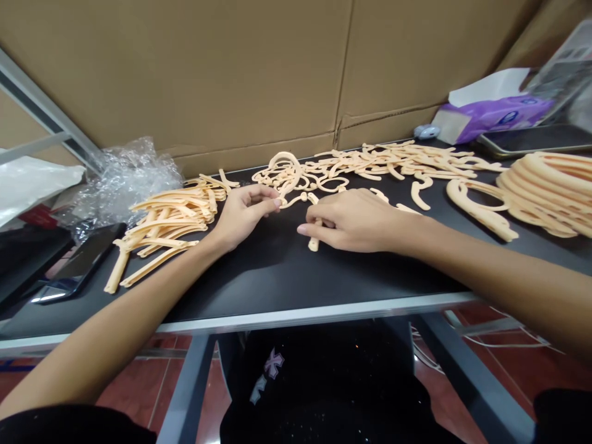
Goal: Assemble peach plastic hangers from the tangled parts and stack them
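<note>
While the left hand [243, 213] is closed in a thumb-and-finger pinch on the end of a thin curved piece [296, 198] of peach plastic, the right hand [356, 219] is curled knuckles-up around a short rod [314, 243] of the same plastic, whose lower tip shows under the fingers. Both parts are held just above the black tabletop [277, 277], at its middle. Whether rod and curved piece are joined cannot be told.

From the hands, a tangle of curved pieces [296, 176] lies at 12 o'clock. A bundle of straight strips [171, 216] is laid at 9 o'clock, with crumpled clear wrap [124, 172] beyond it. Loose pieces [407, 160] are scattered at 1 o'clock. A stack of broad curved bands [546, 185] is seen at 3 o'clock.

The step in hand is judged to be the parting or fitting of two small parts between the fingertips. For the next move, a firm pinch on each part would be needed, with the thin piece kept clear of the tangle just behind it so that nothing else is dragged along.
</note>
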